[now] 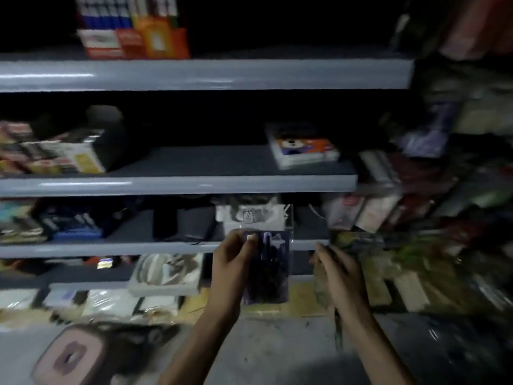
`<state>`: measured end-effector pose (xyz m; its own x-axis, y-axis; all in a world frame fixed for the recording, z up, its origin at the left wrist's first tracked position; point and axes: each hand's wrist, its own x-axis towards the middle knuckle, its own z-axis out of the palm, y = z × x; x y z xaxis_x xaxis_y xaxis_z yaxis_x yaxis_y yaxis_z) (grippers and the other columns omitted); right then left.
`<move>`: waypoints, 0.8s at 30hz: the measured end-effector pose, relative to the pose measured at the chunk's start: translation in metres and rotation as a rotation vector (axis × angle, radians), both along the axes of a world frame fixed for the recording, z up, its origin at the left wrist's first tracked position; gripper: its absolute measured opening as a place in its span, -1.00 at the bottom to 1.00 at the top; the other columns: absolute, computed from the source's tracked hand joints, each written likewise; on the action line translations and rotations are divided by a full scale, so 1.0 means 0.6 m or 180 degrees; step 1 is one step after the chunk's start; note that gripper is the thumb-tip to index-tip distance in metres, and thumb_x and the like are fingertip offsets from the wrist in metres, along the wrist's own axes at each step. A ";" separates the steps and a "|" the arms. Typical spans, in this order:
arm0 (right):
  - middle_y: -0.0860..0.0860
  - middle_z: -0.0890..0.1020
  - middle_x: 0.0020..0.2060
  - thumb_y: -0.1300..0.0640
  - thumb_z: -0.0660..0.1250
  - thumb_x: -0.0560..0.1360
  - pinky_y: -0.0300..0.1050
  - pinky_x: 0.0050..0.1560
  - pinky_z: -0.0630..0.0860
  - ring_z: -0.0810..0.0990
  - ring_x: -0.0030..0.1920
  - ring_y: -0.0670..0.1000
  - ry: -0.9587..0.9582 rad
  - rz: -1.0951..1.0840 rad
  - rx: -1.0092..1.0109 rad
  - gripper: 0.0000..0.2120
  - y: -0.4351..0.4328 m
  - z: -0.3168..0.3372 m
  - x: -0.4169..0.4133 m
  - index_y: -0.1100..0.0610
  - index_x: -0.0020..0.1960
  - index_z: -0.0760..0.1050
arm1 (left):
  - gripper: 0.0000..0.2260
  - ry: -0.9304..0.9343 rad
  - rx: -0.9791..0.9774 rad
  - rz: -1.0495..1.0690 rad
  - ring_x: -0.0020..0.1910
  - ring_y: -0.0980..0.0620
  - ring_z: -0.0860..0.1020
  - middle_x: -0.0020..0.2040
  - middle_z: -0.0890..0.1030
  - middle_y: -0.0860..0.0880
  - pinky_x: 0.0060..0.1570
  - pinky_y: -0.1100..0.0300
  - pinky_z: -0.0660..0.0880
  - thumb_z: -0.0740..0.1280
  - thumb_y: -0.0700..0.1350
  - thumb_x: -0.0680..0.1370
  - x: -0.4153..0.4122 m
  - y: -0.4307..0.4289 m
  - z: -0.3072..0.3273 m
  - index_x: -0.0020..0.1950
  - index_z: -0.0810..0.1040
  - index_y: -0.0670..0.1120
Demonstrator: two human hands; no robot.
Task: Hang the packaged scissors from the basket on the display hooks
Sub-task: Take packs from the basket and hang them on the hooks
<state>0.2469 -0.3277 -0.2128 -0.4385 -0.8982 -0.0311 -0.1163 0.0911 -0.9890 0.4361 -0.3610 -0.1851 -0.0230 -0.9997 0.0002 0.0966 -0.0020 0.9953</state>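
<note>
**A:** The dark purple carded pack of scissors under clear plastic (pixel 268 270) stands upright in the left hand (pixel 231 262). The thumb pinches its top corner, in front of the grey shelf edge (pixel 138 248).

**B:** The right hand (pixel 337 276)?

**A:** Just beside the pack, not touching it. The blur hides whether it holds anything.

**B:** Risks?

**A:** No hook shows in the dimness, so the pack could miss it or snag the pale clear-fronted pack (pixel 249 218) above the thumb.

**B:** Room?

**A:** Bare floor beneath the wrists, crowded goods beyond the right hand, and the pink plastic basket (pixel 69 354) well left of the forearm.
</note>
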 end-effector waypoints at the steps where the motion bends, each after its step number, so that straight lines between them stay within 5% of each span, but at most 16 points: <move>1: 0.27 0.57 -0.28 0.11 0.33 0.66 -0.18 -0.29 0.36 0.56 -0.27 0.18 0.0096 -0.0054 0.0020 -0.71 0.009 0.002 -0.033 0.31 -0.14 0.57 | -0.84 0.0029 -0.0006 -0.0162 -0.15 0.09 0.54 -0.17 0.65 -0.15 -0.12 0.17 0.47 0.30 -0.21 0.70 -0.037 -0.005 0.004 -0.02 0.62 -0.23; 6: -0.18 0.50 -0.49 0.12 0.37 0.63 -0.31 -0.40 0.30 0.44 -0.46 -0.17 0.0389 -0.0500 -0.0050 -0.89 0.054 0.034 -0.176 0.08 -0.05 0.61 | -0.83 0.0025 -0.0185 -0.0849 -0.15 0.10 0.61 -0.14 0.70 -0.06 -0.16 0.27 0.51 0.31 -0.19 0.70 -0.197 -0.028 0.032 0.00 0.67 -0.18; 10: 0.04 0.46 -0.46 -0.08 0.38 0.60 -0.18 -0.36 0.29 0.43 -0.42 -0.06 0.0368 -0.0732 -0.0371 -0.74 0.070 0.096 -0.261 0.05 -0.18 0.60 | -0.83 0.0045 -0.0363 -0.1248 -0.13 0.10 0.66 -0.09 0.74 -0.01 -0.15 0.29 0.52 0.30 -0.20 0.69 -0.310 -0.047 0.058 0.04 0.69 -0.16; 15: -0.16 0.75 -0.10 -0.14 0.46 0.47 -0.33 -0.12 0.57 0.71 -0.06 -0.18 0.0304 -0.0790 -0.0528 -0.77 0.028 0.147 -0.363 -0.03 0.03 0.70 | -0.83 0.0304 -0.0512 -0.1644 -0.03 -0.35 0.66 -0.02 0.70 -0.30 -0.05 -0.15 0.57 0.35 -0.14 0.68 -0.445 -0.086 0.079 0.06 0.70 -0.19; 20: -0.05 0.75 -0.04 0.02 0.42 0.56 -0.13 0.02 0.63 0.72 0.03 -0.06 0.0508 -0.0694 -0.0727 -0.86 -0.036 0.169 -0.460 0.03 0.06 0.70 | -0.85 0.0311 -0.0456 -0.1858 -0.03 -0.02 0.74 -0.04 0.77 -0.10 -0.09 0.25 0.60 0.34 -0.21 0.67 -0.547 -0.133 0.102 0.09 0.72 -0.18; 24: 0.03 0.74 -0.11 0.01 0.41 0.54 0.04 0.02 0.64 0.72 -0.03 0.03 0.0427 -0.0688 -0.0797 -0.82 -0.078 0.176 -0.519 0.09 0.01 0.70 | -0.86 0.0282 -0.0475 -0.1723 -0.04 -0.03 0.74 -0.07 0.76 -0.10 -0.09 0.20 0.63 0.37 -0.17 0.63 -0.601 -0.170 0.111 0.03 0.75 -0.05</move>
